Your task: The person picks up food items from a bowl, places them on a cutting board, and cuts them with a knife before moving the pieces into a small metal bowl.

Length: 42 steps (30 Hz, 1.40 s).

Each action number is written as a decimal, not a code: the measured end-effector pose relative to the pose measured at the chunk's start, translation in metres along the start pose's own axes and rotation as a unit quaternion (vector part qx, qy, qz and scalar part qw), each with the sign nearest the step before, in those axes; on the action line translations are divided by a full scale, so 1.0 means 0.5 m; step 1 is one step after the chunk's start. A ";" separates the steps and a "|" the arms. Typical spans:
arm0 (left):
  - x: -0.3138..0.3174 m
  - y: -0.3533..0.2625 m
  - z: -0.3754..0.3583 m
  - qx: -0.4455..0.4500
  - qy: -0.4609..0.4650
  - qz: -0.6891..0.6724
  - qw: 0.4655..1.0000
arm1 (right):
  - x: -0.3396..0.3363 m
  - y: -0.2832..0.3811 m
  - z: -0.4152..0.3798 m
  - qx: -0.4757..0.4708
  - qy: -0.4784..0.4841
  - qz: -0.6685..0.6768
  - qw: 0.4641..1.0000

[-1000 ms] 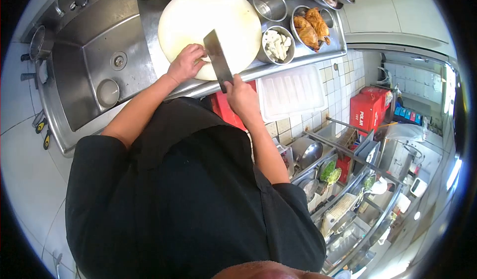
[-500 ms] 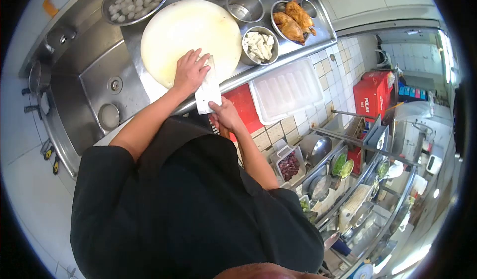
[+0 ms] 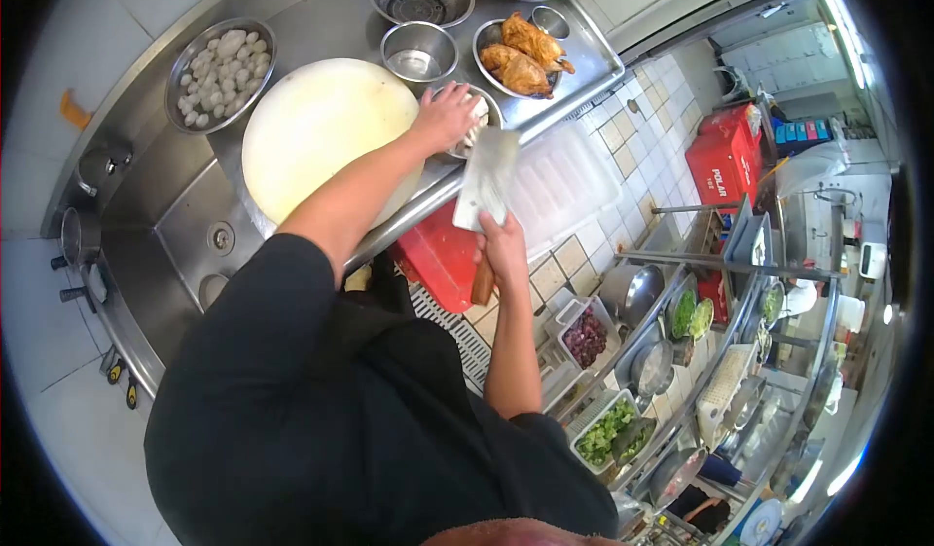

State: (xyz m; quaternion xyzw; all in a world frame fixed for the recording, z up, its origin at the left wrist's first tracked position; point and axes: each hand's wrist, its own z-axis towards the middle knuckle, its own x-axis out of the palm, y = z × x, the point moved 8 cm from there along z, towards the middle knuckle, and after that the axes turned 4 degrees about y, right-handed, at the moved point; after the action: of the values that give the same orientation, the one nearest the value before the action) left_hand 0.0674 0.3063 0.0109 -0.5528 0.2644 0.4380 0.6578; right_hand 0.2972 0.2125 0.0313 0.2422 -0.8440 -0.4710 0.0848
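My left hand (image 3: pixel 446 120) lies over the steel bowl (image 3: pixel 500 118) of white chunks (image 3: pixel 477 123), fingers apart and at the pieces. A cleaver (image 3: pixel 489 176) is in my right hand (image 3: pixel 502 244), gripped where its broad blade meets the wooden handle. The blade tilts up over the counter's front edge, just in front of that bowl. To the left of the bowl sits a thick round cutting board (image 3: pixel 316 137), its pale top bare, with my left forearm crossing its right side.
Behind the bowl stand an empty steel bowl (image 3: pixel 418 52) and a bowl of browned poultry (image 3: pixel 520 59). A bowl of whitish balls (image 3: pixel 222 77) sits by the sink (image 3: pixel 175 205). Below the counter are a red box (image 3: pixel 443 259) and a translucent tub (image 3: pixel 564 181).
My left hand has moved from the board, beside the blade, to the bowl of white chunks. The cleaver has swung right, off the board and past the counter edge.
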 end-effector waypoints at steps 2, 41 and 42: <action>0.049 -0.002 0.007 -0.033 0.082 0.167 0.982 | -0.046 -0.046 -0.017 -0.009 -0.019 0.023 1.000; -0.469 0.866 -0.447 -0.434 0.007 0.187 0.881 | 0.232 -0.041 -0.041 -0.114 0.032 -0.396 0.911; -0.461 0.873 -0.446 -0.445 0.029 0.170 0.879 | 0.235 -0.037 -0.044 -0.116 0.032 -0.393 0.912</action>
State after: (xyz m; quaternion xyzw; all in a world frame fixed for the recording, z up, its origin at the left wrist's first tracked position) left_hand -0.3910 0.0293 -0.0694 -0.7461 0.1504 0.5987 0.2496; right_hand 0.2094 0.1305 0.0175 0.5579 -0.6169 -0.5526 -0.0527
